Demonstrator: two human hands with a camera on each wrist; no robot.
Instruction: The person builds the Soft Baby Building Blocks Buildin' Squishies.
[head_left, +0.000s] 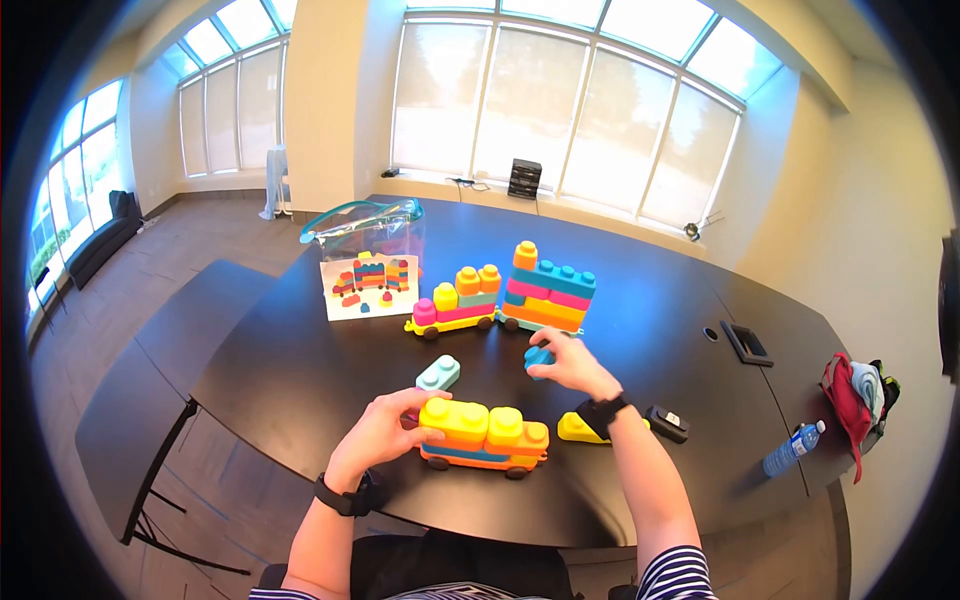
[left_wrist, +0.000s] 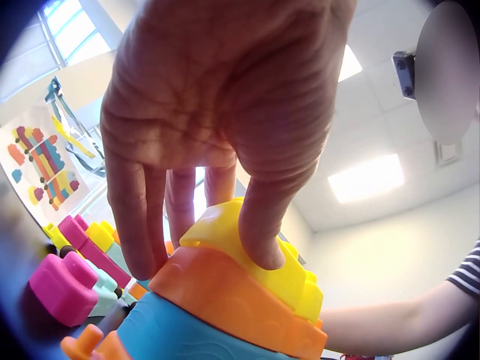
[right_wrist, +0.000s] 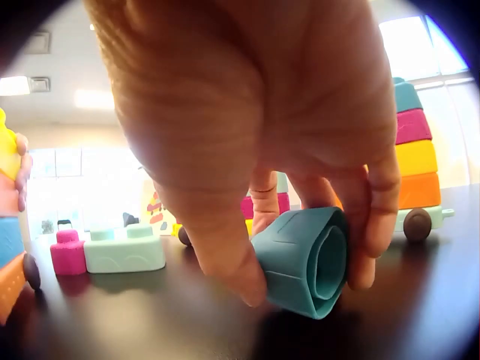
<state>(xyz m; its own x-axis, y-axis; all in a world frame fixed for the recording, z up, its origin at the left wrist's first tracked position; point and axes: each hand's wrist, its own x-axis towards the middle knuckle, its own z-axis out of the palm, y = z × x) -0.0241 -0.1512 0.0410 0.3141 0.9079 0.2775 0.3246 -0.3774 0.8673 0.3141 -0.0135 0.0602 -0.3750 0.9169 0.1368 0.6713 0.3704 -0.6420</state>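
My left hand (head_left: 385, 425) grips the yellow building block (head_left: 455, 417) on top of a wheeled block car. In the left wrist view the thumb lies on the near side of that yellow block, with fingers down the far side. Below it come an orange block (left_wrist: 232, 289) and a blue block (left_wrist: 176, 330). My right hand (head_left: 572, 365) pinches a small teal block (right_wrist: 289, 259) between thumb and fingers, tipped so its hollow underside shows, low over the table. Between the hands lie a pale green block (head_left: 438, 374) and a pink block (left_wrist: 66, 289).
Two more wheeled block cars, a low one (head_left: 455, 312) and a tall one (head_left: 548, 300), stand behind. A picture card (head_left: 370, 288) leans on a clear bag (head_left: 375, 235). Near the right forearm are a yellow piece (head_left: 580, 428) and a black device (head_left: 668, 424). A bottle (head_left: 795, 448) stands right.
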